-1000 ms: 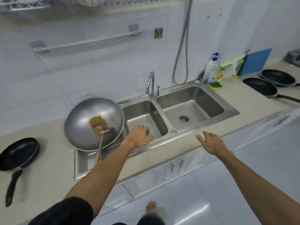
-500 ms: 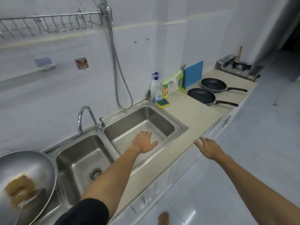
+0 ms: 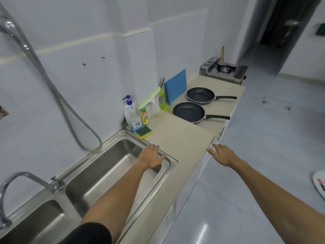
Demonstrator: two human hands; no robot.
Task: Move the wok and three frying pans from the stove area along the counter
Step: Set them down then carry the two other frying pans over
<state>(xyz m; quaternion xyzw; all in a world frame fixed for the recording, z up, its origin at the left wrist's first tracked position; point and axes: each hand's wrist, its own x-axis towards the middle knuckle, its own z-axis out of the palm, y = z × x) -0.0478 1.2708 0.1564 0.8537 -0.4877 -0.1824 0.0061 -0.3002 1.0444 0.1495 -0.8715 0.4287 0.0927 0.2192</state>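
The light is cool, bluish and even, rather dim. A bright reflection lies on the glossy floor [image 3: 202, 228]. Shadows are soft and weak. The wide lens bends the wall lines near the edges. The doorway [image 3: 281, 29] is dark and slightly blurred.

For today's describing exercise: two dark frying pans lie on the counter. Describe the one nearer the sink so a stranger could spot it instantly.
Start at the steel double sink and follow the beige stone counter toward the gas stove. The first round dark non-stick frying pan reached is it. Its twin lies beyond, beside the upright blue board.
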